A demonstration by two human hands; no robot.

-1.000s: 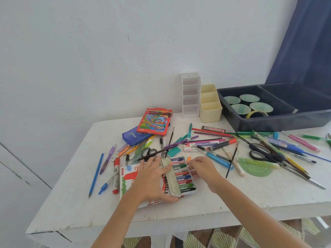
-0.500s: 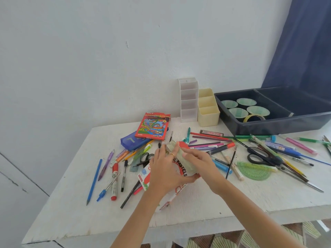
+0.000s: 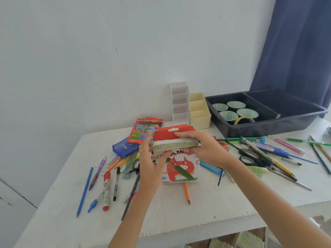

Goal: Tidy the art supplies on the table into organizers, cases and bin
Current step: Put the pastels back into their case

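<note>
Both hands clamped on the oil pastel box [image 3: 180, 167]: my left hand [image 3: 152, 163] grips its left edge with the thumb on the printed cat front, and my right hand [image 3: 202, 151] grips the top right end with its fingers curled over the red flap [image 3: 172, 133]. The box is upright over the middle of the table [image 3: 179, 217], front facing me; can't tell if its bottom edge touches the top. From the box: white organizer [image 3: 180, 104] and cream organizer [image 3: 199, 113] at 12 o'clock, side by side. Dark bin [image 3: 265, 126] at 2 o'clock, tape rolls [image 3: 247, 112] inside. Colored pencil pack [image 3: 145, 131] at 11 o'clock, lying on the blue pencil case [image 3: 123, 148]. Scissors [image 3: 250, 158] at 3 o'clock among loose pens. Orange pencil [image 3: 186, 193] at 6 o'clock. Red marker [image 3: 107, 190] and blue pencil [image 3: 85, 191] at 8 o'clock.
</note>
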